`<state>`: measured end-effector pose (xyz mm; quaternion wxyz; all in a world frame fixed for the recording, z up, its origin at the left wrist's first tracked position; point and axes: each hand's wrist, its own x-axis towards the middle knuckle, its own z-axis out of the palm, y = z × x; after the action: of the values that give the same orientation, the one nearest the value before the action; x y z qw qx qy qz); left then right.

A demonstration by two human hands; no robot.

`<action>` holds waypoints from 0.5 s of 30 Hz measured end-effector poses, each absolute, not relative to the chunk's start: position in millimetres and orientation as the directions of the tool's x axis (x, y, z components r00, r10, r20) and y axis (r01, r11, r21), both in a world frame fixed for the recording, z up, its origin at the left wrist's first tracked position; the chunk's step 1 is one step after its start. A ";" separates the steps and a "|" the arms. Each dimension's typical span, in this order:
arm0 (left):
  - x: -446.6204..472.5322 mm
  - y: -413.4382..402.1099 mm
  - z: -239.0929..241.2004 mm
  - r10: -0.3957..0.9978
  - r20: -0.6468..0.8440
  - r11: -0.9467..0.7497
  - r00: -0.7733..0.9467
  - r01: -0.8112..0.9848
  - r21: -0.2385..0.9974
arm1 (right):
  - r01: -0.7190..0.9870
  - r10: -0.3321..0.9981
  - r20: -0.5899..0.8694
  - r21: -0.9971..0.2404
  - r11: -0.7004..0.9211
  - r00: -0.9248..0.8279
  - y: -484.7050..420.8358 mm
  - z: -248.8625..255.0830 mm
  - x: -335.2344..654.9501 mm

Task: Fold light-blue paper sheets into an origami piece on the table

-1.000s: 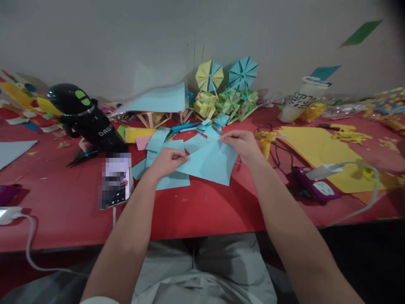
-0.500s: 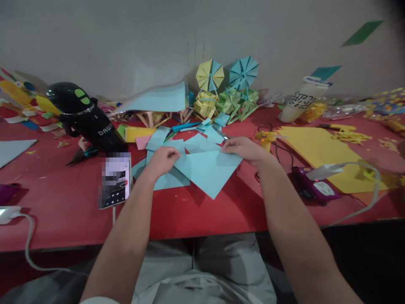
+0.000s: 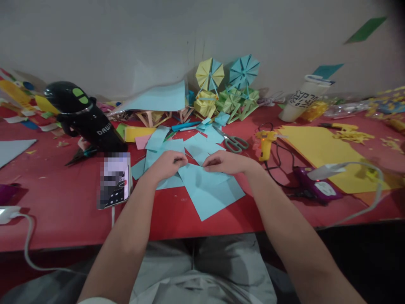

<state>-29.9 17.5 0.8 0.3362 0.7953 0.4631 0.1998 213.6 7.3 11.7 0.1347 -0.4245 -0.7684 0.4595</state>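
A light blue sheet of paper is held over the red table, one corner pointing toward the front edge. My left hand pinches its upper left corner between thumb and fingers. Close by, my right hand has its fingers closed at the upper edge and covers part of it. Other light blue paper pieces lie beneath and behind the hands. Grey-handled scissors rest just beyond my right hand.
A yellow glue gun and yellow sheets are at right, near a purple power strip. On the left stand a black bottle and a phone. Folded paper fans and a white cup are along the wall.
My right hand has moved left, closer to my left hand, uncovering the scissors. The blue paper has turned, and its lowest corner is nearer the table's front edge.
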 end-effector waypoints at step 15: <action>-13.7 9.3 -0.8 0.870 0.081 -0.396 0.487 0.591 0.703 | 0.483 0.856 0.053 -0.807 0.340 -0.515 3.6 -0.1 183.2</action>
<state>-13.7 9.3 -0.8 0.3097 0.8047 0.4538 0.2250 183.2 3.6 -0.1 0.2435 -0.4282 -0.7815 0.3830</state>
